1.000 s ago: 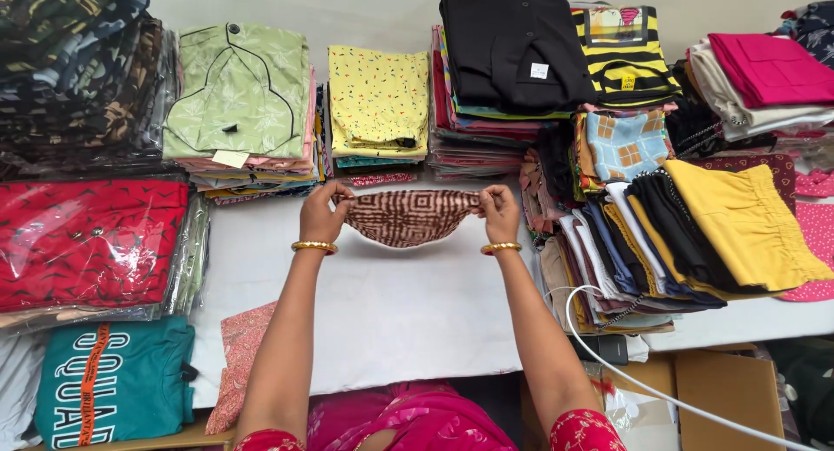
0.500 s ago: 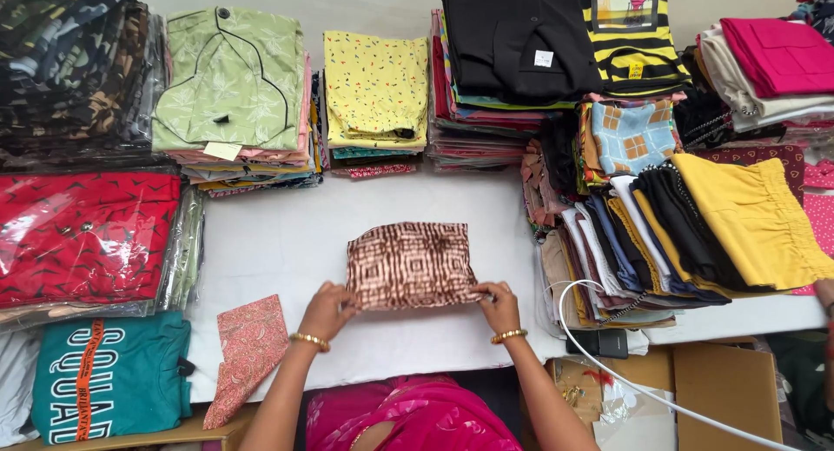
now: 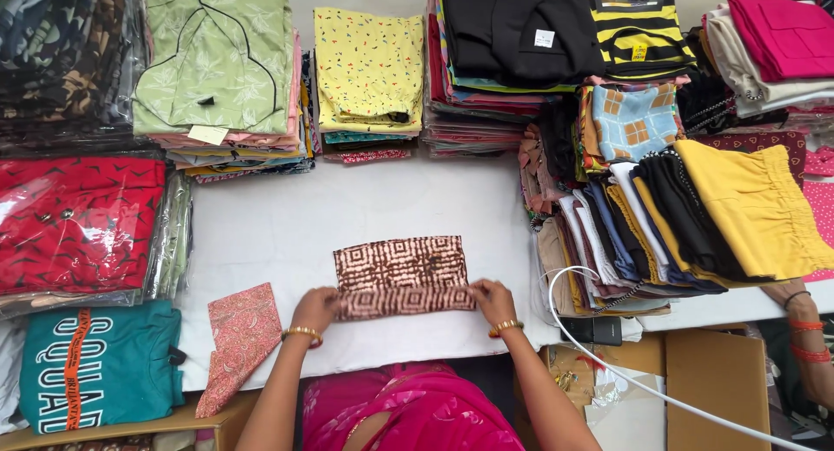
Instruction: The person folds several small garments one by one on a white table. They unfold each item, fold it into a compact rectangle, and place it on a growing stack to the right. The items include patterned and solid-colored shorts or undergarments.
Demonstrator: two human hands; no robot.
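A brown and cream patterned cloth (image 3: 401, 275) lies folded on the white table (image 3: 287, 225) in front of me. My left hand (image 3: 315, 308) grips its near left corner. My right hand (image 3: 493, 300) grips its near right corner. The near edge of the cloth is turned up and over into a narrow fold between my two hands. Both wrists wear gold bangles.
Stacks of folded garments line the back: a green one (image 3: 217, 60), a yellow one (image 3: 369, 64), a black-topped one (image 3: 512, 34). Red wrapped clothes (image 3: 78, 221) and a teal shirt (image 3: 95, 364) sit left. A pink cloth (image 3: 239, 338) lies near left. Fanned trousers (image 3: 695, 216) spread right. Another person's arm (image 3: 804, 329) is far right.
The cloth went from held up stretched between my hands to lying on the table. My hands drew it nearer, and now its near edge is folded over.
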